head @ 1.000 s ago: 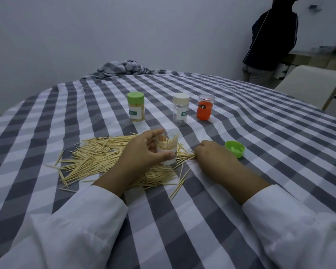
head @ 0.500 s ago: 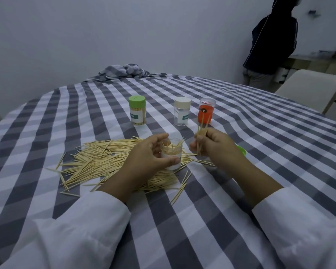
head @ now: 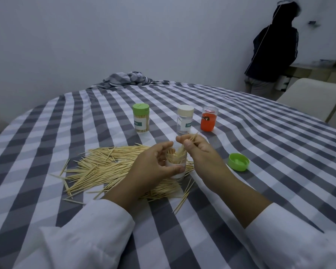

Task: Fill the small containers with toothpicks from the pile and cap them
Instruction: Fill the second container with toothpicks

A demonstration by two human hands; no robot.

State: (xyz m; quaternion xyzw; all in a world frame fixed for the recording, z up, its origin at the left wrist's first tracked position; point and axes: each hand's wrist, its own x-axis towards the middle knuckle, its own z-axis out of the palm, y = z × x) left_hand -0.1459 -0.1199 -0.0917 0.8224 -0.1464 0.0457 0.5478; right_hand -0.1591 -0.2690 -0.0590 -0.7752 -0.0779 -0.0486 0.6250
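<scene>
Open jar point(head: 176, 166), upright, partly hidden by the gripping left hand point(head: 153, 167). Toothpick bundle point(head: 184, 150) pinched by the right hand point(head: 200, 154), slanted, lower tips inside the jar.

— Where's my only view sitting?
— On my head, wide-angle, looking forward and down across the grey-and-white checked tablecloth point(head: 260, 152).
— How close?
— Near: my white sleeves point(head: 81, 235) fill the bottom edge; the pale wall point(head: 105, 35) closes the back.
</scene>
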